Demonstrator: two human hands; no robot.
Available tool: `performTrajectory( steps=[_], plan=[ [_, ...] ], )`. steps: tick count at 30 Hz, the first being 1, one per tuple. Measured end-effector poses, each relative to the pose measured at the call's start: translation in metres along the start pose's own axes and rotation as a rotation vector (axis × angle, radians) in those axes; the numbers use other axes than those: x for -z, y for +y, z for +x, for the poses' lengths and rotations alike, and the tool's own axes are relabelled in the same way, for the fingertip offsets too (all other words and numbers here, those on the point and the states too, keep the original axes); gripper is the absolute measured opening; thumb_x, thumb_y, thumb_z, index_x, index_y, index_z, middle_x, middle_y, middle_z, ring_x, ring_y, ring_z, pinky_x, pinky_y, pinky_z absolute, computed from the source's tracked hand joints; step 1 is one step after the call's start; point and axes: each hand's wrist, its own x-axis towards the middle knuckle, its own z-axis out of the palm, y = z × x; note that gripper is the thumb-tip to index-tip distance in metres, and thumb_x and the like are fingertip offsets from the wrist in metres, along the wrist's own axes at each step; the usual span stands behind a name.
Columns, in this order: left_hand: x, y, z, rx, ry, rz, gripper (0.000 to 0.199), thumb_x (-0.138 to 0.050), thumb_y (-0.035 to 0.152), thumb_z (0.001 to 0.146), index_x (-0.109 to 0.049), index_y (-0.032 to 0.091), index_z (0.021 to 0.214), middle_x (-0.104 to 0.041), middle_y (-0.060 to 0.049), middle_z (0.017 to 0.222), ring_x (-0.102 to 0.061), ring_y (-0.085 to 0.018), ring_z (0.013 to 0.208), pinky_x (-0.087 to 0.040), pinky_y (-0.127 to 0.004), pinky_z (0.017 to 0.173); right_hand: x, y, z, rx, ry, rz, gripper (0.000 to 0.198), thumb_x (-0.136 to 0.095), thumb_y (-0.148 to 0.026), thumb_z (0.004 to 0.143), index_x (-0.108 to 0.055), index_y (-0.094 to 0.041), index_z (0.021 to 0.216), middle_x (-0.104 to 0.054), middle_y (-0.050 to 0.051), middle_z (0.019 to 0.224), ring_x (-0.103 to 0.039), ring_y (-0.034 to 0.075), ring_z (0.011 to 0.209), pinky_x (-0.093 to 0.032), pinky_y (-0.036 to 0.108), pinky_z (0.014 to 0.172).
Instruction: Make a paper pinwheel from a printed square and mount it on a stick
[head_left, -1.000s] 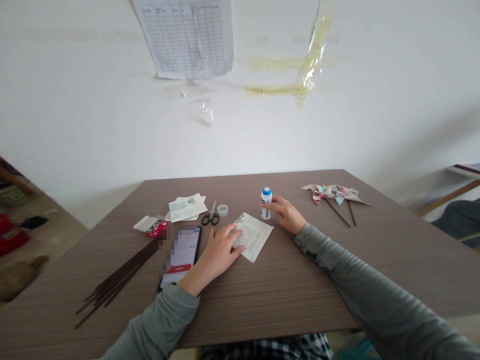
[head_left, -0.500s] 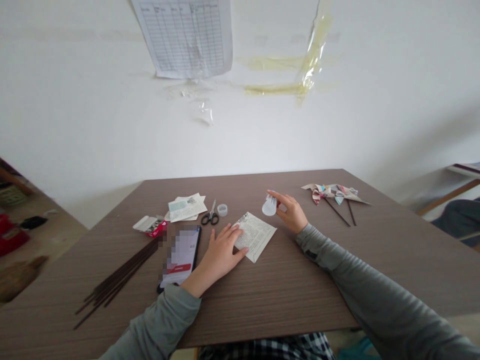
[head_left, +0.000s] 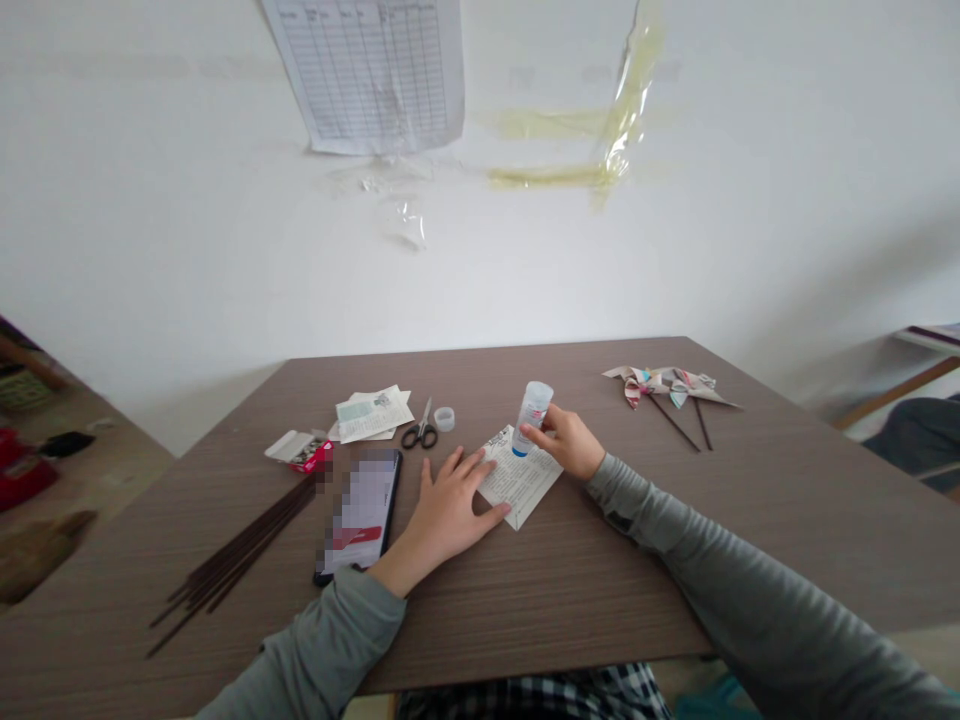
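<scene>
A square of printed paper (head_left: 525, 485) lies on the table, one corner toward me. My left hand (head_left: 454, 495) rests on its left side with the fingers spread. In my right hand (head_left: 571, 442) is a whitish, translucent glue stick (head_left: 532, 412), gripped between thumb and fingers. It tilts with its blue end down at the upper part of the paper; whether it touches the sheet I cannot tell. Beyond my left hand sit a small translucent cap (head_left: 445, 419) and black-handled scissors (head_left: 421, 432).
Left on the table (head_left: 585, 600) are a phone (head_left: 364, 520), dark thin sticks (head_left: 240, 545), an opened red-and-white box (head_left: 304, 452) and printed papers (head_left: 373, 413). Two paper pinwheels (head_left: 667, 385) on sticks lie at the back right. A wall (head_left: 480, 290) rises behind the table.
My right hand has brought the glue stick left and over the paper, turning it so its blue end points down. My left hand and the paper have shifted slightly right.
</scene>
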Motion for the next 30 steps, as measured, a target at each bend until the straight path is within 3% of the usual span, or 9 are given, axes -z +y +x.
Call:
performTrajectory(
  steps=[5, 9, 16, 21, 30],
  plan=[
    [0.001, 0.001, 0.001, 0.016, -0.002, 0.018, 0.076, -0.086, 0.049, 0.120, -0.070, 0.033, 0.192, -0.054, -0.012, 0.209, -0.036, -0.051, 0.201, -0.018, -0.095, 0.161, -0.005, -0.014, -0.004, 0.032, -0.105, -0.182, 0.032, -0.093, -0.051, 0.116, -0.074, -0.029, 0.107, -0.091, 0.007, 0.096, -0.087, 0.031, 0.086, -0.062, 0.038, 0.082],
    [-0.001, -0.001, 0.002, 0.007, 0.010, 0.004, 0.076, -0.086, 0.050, 0.118, -0.071, 0.032, 0.191, -0.056, -0.013, 0.208, -0.037, -0.053, 0.200, -0.019, -0.097, 0.160, -0.009, -0.015, -0.005, 0.067, -0.114, -0.264, 0.033, -0.098, -0.049, 0.116, -0.074, -0.029, 0.105, -0.089, 0.006, 0.092, -0.086, 0.029, 0.081, -0.059, 0.036, 0.078],
    [-0.002, -0.005, 0.003, -0.019, 0.035, -0.030, 0.076, -0.090, 0.059, 0.114, -0.076, 0.039, 0.186, -0.064, -0.012, 0.203, -0.041, -0.057, 0.198, -0.020, -0.099, 0.158, -0.010, -0.007, -0.004, 0.134, -0.092, -0.252, 0.033, -0.097, -0.052, 0.117, -0.075, -0.030, 0.103, -0.090, 0.005, 0.088, -0.085, 0.029, 0.079, -0.059, 0.037, 0.074],
    [0.000, -0.003, 0.001, -0.009, 0.006, 0.001, 0.075, -0.082, 0.056, 0.120, -0.071, 0.033, 0.190, -0.057, -0.013, 0.208, -0.035, -0.055, 0.200, -0.017, -0.098, 0.159, -0.010, -0.006, -0.004, 0.114, -0.095, -0.232, 0.032, -0.097, -0.050, 0.115, -0.075, -0.030, 0.103, -0.089, 0.005, 0.087, -0.085, 0.030, 0.079, -0.061, 0.038, 0.075],
    [0.000, -0.002, 0.000, -0.009, 0.028, -0.009, 0.072, -0.085, 0.053, 0.118, -0.074, 0.034, 0.187, -0.062, -0.014, 0.204, -0.038, -0.057, 0.198, -0.021, -0.098, 0.158, -0.008, -0.009, -0.005, 0.115, -0.108, -0.233, 0.031, -0.097, -0.046, 0.115, -0.074, -0.029, 0.103, -0.089, 0.005, 0.089, -0.086, 0.029, 0.079, -0.060, 0.037, 0.075]
  ],
)
